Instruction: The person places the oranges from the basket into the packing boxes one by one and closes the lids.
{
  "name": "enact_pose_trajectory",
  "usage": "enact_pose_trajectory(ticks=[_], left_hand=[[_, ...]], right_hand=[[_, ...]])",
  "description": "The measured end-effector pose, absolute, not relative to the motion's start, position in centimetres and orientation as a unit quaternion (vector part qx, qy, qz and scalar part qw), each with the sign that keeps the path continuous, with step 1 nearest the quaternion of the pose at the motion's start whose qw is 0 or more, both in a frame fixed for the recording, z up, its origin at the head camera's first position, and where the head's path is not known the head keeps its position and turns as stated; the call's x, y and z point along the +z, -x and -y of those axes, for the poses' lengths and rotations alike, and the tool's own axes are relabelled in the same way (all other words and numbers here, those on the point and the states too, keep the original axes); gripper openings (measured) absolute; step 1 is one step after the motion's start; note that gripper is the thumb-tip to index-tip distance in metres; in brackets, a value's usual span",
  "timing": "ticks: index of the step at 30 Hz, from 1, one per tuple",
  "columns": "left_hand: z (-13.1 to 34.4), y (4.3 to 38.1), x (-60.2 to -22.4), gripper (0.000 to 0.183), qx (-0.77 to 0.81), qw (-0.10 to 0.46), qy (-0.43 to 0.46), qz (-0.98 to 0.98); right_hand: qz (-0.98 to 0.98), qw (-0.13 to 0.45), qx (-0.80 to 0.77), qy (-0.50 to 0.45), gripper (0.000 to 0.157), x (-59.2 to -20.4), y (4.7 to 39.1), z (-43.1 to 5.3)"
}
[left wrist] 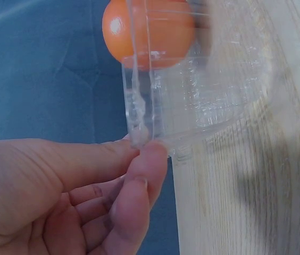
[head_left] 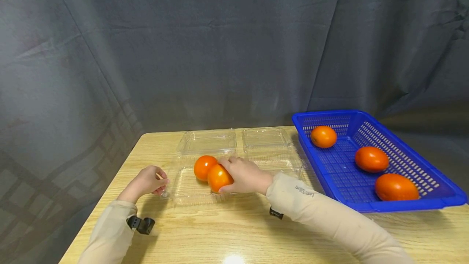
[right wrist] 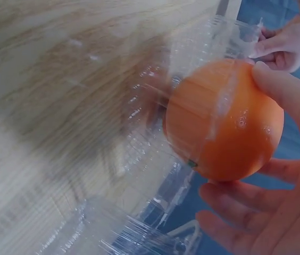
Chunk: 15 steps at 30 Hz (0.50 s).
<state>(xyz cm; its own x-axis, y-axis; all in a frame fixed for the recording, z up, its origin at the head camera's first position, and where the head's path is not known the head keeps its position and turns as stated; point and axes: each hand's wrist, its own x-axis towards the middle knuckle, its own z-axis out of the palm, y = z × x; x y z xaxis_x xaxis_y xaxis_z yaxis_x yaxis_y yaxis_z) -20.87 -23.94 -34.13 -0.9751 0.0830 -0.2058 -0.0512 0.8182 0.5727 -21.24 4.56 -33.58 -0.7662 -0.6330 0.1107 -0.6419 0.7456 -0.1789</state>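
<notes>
My right hand (head_left: 246,174) grips a smooth orange (right wrist: 230,133) between thumb and fingers, over the front clear plastic box (head_left: 183,182). In the right wrist view, part of the box wall overlaps the fruit, and a small green stem mark shows on its lower side. A second orange (head_left: 203,166) sits in the box, just left of the held one. At the box's left end my left hand (head_left: 149,180) pinches its rim (left wrist: 142,127) between thumb and index finger, the other fingers curled below.
On the right stands a blue plastic basket (head_left: 315,170) with several slotted walls and 3 oranges (head_left: 371,159) inside. Clear plastic lids or boxes (head_left: 207,141) lie behind the front box, another (head_left: 265,137) to their right. A dark curtain (head_left: 220,52) hangs behind the wooden table (head_left: 198,235).
</notes>
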Motion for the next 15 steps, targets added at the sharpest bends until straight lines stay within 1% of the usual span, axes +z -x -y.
enact_pose_trajectory(ticks=[15], left_hand=[[23.98,20.91,-34.1,0.018,0.304,0.113,-0.009,-0.946]], right_hand=[[0.938,0.017,0.099,-0.332,0.07,-34.44,21.36,-4.4]])
